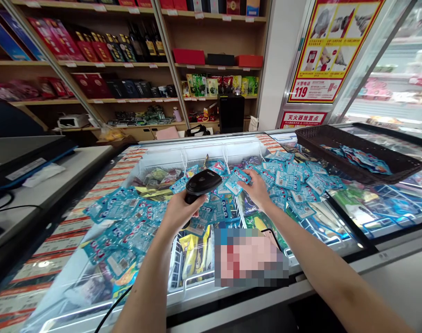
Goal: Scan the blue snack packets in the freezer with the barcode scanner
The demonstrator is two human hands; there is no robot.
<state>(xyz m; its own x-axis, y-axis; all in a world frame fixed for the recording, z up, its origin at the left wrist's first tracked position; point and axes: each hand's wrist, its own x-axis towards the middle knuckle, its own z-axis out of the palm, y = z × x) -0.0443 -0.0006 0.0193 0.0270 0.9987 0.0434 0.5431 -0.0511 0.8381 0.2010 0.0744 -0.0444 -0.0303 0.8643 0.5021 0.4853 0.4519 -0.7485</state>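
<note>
My left hand [183,210] is wrapped round the handle of a black barcode scanner [204,181], whose head points right. In my right hand [255,188] a small blue snack packet [236,180] is pinched by its edge, just right of the scanner's head. Many like packets lie spread over the glass freezer top: a pile of blue packets [127,226] to the left and another pile of blue packets [290,180] to the right. Several more lie beneath the scanner.
A dark woven basket [405,165] with some blue packets stands at the right on the freezer [245,300]. A pixelated patch covers something by the front edge, with a phone's corner [271,236] showing. Left is a counter with a black device [30,155]. Shelves [127,64] stand behind.
</note>
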